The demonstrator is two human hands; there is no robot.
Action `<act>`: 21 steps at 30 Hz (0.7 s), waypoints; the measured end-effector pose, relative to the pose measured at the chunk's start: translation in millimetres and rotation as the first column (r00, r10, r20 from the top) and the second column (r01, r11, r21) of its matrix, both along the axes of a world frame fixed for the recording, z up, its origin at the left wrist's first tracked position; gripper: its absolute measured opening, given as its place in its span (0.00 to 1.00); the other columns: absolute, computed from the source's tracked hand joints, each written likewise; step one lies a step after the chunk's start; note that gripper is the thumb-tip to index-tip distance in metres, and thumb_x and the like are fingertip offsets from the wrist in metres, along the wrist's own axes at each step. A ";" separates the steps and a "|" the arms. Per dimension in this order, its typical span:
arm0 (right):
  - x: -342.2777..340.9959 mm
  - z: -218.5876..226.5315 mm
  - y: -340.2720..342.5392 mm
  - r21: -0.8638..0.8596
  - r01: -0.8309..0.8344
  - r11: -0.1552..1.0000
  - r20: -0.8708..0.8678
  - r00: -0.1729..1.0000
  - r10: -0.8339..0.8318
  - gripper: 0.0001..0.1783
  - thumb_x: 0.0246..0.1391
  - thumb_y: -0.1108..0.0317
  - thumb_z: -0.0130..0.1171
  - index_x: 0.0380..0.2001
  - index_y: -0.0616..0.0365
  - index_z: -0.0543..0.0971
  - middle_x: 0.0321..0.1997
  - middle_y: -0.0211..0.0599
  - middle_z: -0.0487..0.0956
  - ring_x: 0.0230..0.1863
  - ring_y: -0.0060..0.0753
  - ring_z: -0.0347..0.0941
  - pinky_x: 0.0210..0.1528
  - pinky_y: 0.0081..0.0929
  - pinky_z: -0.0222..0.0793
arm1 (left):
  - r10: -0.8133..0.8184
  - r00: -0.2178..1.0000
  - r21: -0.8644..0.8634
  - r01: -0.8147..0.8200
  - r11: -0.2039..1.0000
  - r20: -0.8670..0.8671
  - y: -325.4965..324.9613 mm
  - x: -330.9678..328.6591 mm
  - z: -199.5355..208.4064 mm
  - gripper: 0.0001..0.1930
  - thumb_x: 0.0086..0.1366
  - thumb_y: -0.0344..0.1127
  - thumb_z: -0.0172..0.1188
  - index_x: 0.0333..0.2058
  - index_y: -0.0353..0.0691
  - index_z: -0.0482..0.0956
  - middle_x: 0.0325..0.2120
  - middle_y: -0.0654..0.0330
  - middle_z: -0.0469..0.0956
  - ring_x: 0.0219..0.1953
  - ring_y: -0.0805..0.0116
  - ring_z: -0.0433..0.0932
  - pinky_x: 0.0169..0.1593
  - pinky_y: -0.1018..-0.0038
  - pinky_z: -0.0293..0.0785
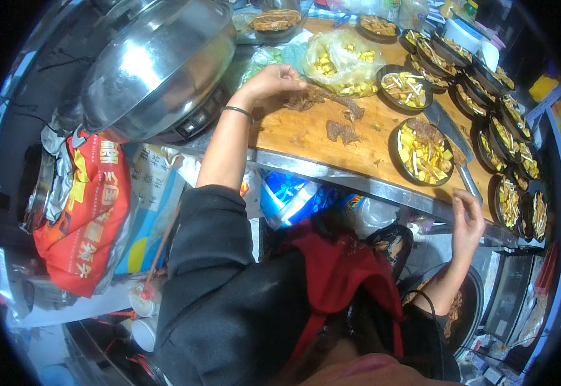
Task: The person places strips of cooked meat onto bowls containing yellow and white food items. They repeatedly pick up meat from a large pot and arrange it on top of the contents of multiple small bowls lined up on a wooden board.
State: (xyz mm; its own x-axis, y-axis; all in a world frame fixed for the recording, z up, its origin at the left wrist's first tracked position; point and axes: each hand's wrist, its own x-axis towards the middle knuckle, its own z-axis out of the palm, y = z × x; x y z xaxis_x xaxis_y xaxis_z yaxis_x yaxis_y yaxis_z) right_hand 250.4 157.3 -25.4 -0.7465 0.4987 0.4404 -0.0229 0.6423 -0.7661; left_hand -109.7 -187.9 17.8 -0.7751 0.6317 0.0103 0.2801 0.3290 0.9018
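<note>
My left hand [279, 80] is over the far left part of the wooden board [280, 138], its fingers pinched together beside dark cooked meat slices [301, 100]. Whatever may be between those fingertips is too small to make out. More meat pieces [343, 132] lie loose in the board's middle. My right hand [468, 225] hovers by the near right edge, fingers loosely curled and apart, holding nothing visible. Close to it are a cleaver's handle [469, 183] and a black bowl [404, 168] with yellow chunks, pale strips and meat. A second black bowl [382, 96] stands behind, without visible meat slices.
A clear bag of yellow chunks [338, 58] sits at the back of the board. Several filled black bowls [508, 196] crowd the right side. At left stands a large domed metal lid [158, 64] on a cooker. A red bag [87, 215] hangs below it.
</note>
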 end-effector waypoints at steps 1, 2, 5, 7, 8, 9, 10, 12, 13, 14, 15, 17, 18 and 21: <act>-5.1 7.1 -12.3 -0.020 -0.051 0.998 -0.002 0.999 0.051 0.06 0.54 0.77 0.58 0.36 0.64 0.79 0.38 0.36 0.80 0.41 0.25 0.74 0.45 0.22 0.69 | -0.042 0.994 0.159 0.025 0.987 0.105 1.2 5.4 3.6 0.09 0.56 0.37 0.68 0.29 0.43 0.77 0.22 0.72 0.73 0.26 0.82 0.68 0.32 0.81 0.66; -10.7 14.7 -25.3 -0.032 -0.117 0.993 -0.010 0.993 0.116 0.06 0.54 0.77 0.58 0.35 0.64 0.80 0.37 0.36 0.80 0.40 0.26 0.74 0.44 0.22 0.69 | -0.025 0.996 0.121 0.014 0.993 0.089 2.7 8.9 9.4 0.09 0.58 0.40 0.66 0.31 0.44 0.78 0.23 0.73 0.73 0.27 0.84 0.68 0.33 0.82 0.64; -30.7 35.8 -61.6 -0.050 -0.242 0.969 0.009 0.970 0.242 0.06 0.54 0.76 0.57 0.35 0.63 0.80 0.37 0.37 0.80 0.39 0.27 0.75 0.44 0.22 0.69 | 0.007 0.987 0.189 -0.038 0.981 0.161 13.7 20.4 25.3 0.09 0.59 0.41 0.65 0.32 0.42 0.79 0.24 0.73 0.75 0.27 0.85 0.68 0.33 0.83 0.64; -44.2 45.6 -79.3 0.004 -0.329 0.944 0.011 0.944 0.329 0.06 0.53 0.76 0.57 0.35 0.63 0.80 0.35 0.39 0.80 0.38 0.29 0.76 0.43 0.23 0.70 | -0.025 0.982 0.242 -0.020 0.970 0.185 23.8 27.7 34.9 0.09 0.61 0.40 0.62 0.32 0.41 0.79 0.25 0.71 0.77 0.28 0.84 0.72 0.33 0.83 0.68; -52.2 48.7 -86.6 0.020 -0.358 0.934 0.011 0.934 0.358 0.07 0.53 0.75 0.57 0.35 0.63 0.80 0.34 0.39 0.80 0.36 0.32 0.76 0.41 0.25 0.70 | -0.053 0.975 0.278 -0.010 0.960 0.217 27.6 32.3 38.5 0.09 0.62 0.40 0.62 0.32 0.41 0.79 0.26 0.71 0.77 0.28 0.84 0.73 0.33 0.83 0.69; -56.3 51.5 -92.4 0.006 -0.380 0.925 0.019 0.925 0.380 0.06 0.52 0.74 0.58 0.35 0.61 0.80 0.33 0.40 0.80 0.35 0.35 0.76 0.40 0.26 0.70 | -0.094 0.965 0.324 0.010 0.946 0.246 31.5 36.0 42.1 0.09 0.62 0.40 0.61 0.32 0.40 0.79 0.26 0.70 0.77 0.28 0.83 0.74 0.32 0.83 0.70; -59.6 54.4 -95.7 0.030 -0.397 0.917 0.043 0.917 0.396 0.07 0.53 0.75 0.58 0.35 0.62 0.80 0.34 0.39 0.80 0.36 0.31 0.76 0.40 0.24 0.70 | -0.092 0.966 0.316 0.011 0.949 0.243 35.7 38.2 45.6 0.08 0.63 0.38 0.60 0.33 0.39 0.79 0.27 0.68 0.78 0.28 0.82 0.75 0.32 0.83 0.73; -65.8 57.4 -101.9 0.050 -0.419 0.906 0.047 0.908 0.417 0.07 0.53 0.75 0.58 0.36 0.64 0.79 0.34 0.39 0.79 0.36 0.29 0.75 0.40 0.22 0.70 | -0.097 0.963 0.322 0.011 0.947 0.250 41.7 42.3 47.5 0.08 0.63 0.38 0.60 0.33 0.39 0.78 0.28 0.68 0.78 0.29 0.82 0.75 0.32 0.83 0.73; -67.1 58.4 -103.7 0.058 -0.414 0.909 0.049 0.910 0.411 0.07 0.52 0.75 0.58 0.35 0.62 0.79 0.34 0.39 0.79 0.35 0.32 0.76 0.40 0.24 0.70 | -0.089 0.961 0.316 0.002 0.949 0.261 43.7 43.0 45.7 0.08 0.64 0.38 0.59 0.33 0.39 0.78 0.28 0.68 0.78 0.29 0.81 0.76 0.32 0.83 0.73; -68.0 58.7 -105.4 0.064 -0.409 0.911 0.050 0.913 0.406 0.06 0.52 0.74 0.58 0.35 0.61 0.80 0.33 0.39 0.80 0.35 0.34 0.76 0.39 0.25 0.70 | -0.094 0.959 0.333 0.000 0.943 0.266 45.3 42.4 42.6 0.10 0.64 0.39 0.59 0.35 0.39 0.78 0.29 0.67 0.78 0.29 0.81 0.75 0.32 0.82 0.72; -68.1 58.4 -106.6 0.064 -0.405 0.912 0.059 0.914 0.402 0.06 0.52 0.74 0.58 0.34 0.59 0.80 0.33 0.39 0.80 0.35 0.37 0.77 0.39 0.27 0.71 | -0.031 0.989 0.274 -0.010 0.962 0.145 44.6 40.4 38.4 0.10 0.64 0.40 0.59 0.35 0.39 0.78 0.30 0.67 0.78 0.28 0.80 0.75 0.32 0.81 0.72; -68.0 56.5 -106.8 0.115 -0.419 0.901 0.047 0.908 0.417 0.07 0.52 0.73 0.58 0.35 0.59 0.80 0.32 0.40 0.79 0.34 0.38 0.76 0.39 0.28 0.71 | 0.002 0.997 0.167 0.010 0.986 -0.076 41.2 31.4 26.9 0.11 0.64 0.41 0.59 0.36 0.38 0.78 0.30 0.66 0.78 0.28 0.78 0.74 0.31 0.79 0.71; -65.0 55.1 -103.1 0.177 -0.378 0.909 0.077 0.926 0.371 0.07 0.52 0.72 0.58 0.35 0.58 0.80 0.31 0.40 0.78 0.33 0.38 0.76 0.38 0.28 0.71 | 0.040 0.998 0.197 -0.029 0.980 -0.054 32.5 31.2 13.4 0.13 0.63 0.43 0.58 0.36 0.38 0.78 0.30 0.65 0.78 0.27 0.76 0.73 0.31 0.77 0.70; -42.0 41.3 -80.7 0.143 -0.361 0.922 0.050 0.933 0.357 0.07 0.53 0.72 0.54 0.35 0.58 0.77 0.32 0.40 0.75 0.37 0.40 0.75 0.40 0.31 0.71 | 0.099 0.990 0.076 -0.106 0.991 0.100 14.4 18.0 -21.0 0.11 0.63 0.41 0.59 0.37 0.39 0.76 0.24 0.64 0.74 0.25 0.75 0.73 0.26 0.78 0.68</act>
